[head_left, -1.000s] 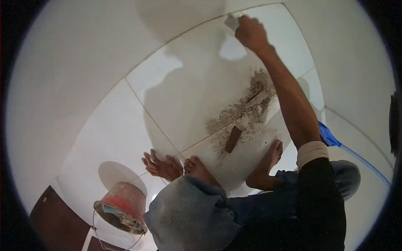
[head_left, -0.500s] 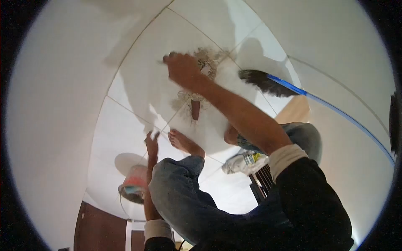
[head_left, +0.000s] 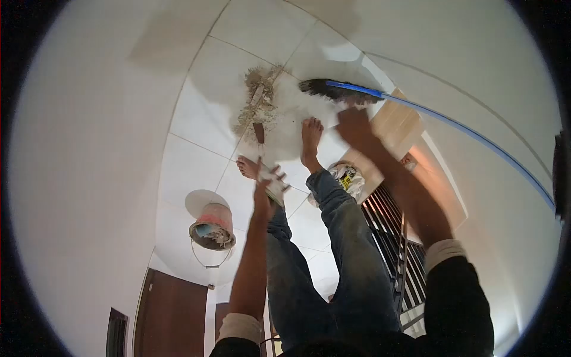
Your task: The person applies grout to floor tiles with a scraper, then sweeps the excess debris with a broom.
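Littering white floor tiles [head_left: 196,113], grey-brown debris [head_left: 262,104]

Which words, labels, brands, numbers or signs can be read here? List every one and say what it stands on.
None can be read.
White plastic bag: black and yellow print, too small and blurred to read.
Blue-handled broom: no lettering shows.
Red bucket: no lettering shows.
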Demonstrator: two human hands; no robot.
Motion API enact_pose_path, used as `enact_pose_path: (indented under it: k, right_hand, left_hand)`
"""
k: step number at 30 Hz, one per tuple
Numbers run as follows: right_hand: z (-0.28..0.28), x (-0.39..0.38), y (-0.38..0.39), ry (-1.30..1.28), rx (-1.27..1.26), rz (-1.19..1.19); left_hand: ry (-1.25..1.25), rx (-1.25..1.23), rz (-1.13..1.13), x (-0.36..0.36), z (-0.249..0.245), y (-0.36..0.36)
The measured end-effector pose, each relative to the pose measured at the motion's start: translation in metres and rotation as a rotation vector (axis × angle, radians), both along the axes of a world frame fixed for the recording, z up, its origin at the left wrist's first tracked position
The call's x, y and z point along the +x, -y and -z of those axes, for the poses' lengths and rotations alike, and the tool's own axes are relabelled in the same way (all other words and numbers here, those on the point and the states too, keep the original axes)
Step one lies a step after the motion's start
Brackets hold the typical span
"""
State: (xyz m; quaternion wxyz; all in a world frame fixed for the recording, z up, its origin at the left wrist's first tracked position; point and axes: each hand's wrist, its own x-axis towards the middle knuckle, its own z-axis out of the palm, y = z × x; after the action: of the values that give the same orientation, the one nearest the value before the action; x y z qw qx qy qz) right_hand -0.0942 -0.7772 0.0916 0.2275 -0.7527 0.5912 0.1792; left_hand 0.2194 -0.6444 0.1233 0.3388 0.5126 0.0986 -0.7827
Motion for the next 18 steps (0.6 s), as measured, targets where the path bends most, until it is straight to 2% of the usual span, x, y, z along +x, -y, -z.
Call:
enact_pose_path:
  k: [2, 4, 5, 6, 7, 8, 9, 11, 13, 15, 16, 17, 18]
  right_hand:
    - [0.016, -0.123, 0.017, -0.266, -0.109, 0.019]
    - [-0.038, -0.188, 0.043, -0.555, -0.069, -0.202]
    - [-0.024, -0.237, 0.032, -0.547, 0.095, -0.109]
    - [-0.042, -0.255, 0.031, -0.541, 0.248, -0.036]
    - [-0.080, -0.238, 0.056, -0.462, 0.587, 0.117]
    - [-0.068, -0.273, 0.018, -0.262, 0.362, 0.106]
    - [-0.065, -0.287, -0.003, -0.151, 0.333, 0.098]
    - [-0.152, -0.212, 0.002, -0.203, 0.363, 0.317]
    - [-0.197, -0.160, 0.002, -0.119, 0.307, 0.415]
    - [-0.182, -0.144, -0.005, 0.133, 0.148, 0.346]
    - [-0.179, -0.120, 0.011, 0.098, 0.211, 0.370]
    - [-0.146, -0.113, 0.012, 0.179, 0.046, 0.267]
    - [-0.125, -0.089, 0.030, 0.104, 0.026, 0.227]
  left_hand:
    - [0.000, 0.068, 0.037, -0.014, -0.024, -0.035]
    - [0.009, 0.076, 0.139, -0.018, -0.043, -0.071]
    - [0.019, 0.056, 0.225, -0.019, -0.051, -0.086]
    - [0.057, 0.090, 0.239, -0.024, -0.076, -0.085]
    - [0.077, 0.091, 0.218, -0.023, -0.086, -0.091]
    - [0.096, 0.114, 0.205, -0.021, -0.095, -0.102]
    - [0.110, 0.133, 0.190, -0.020, -0.102, -0.110]
    - [0.154, 0.140, 0.097, -0.020, -0.119, -0.118]
    - [0.371, 0.106, 0.143, -0.019, -0.119, -0.137]
    - [0.457, 0.152, 0.103, -0.029, -0.127, -0.145]
    - [0.547, 0.202, 0.078, -0.033, -0.129, -0.148]
    - [0.547, 0.203, 0.066, -0.035, -0.131, -0.147]
    - [0.724, 0.191, 0.308, -0.036, -0.135, -0.145]
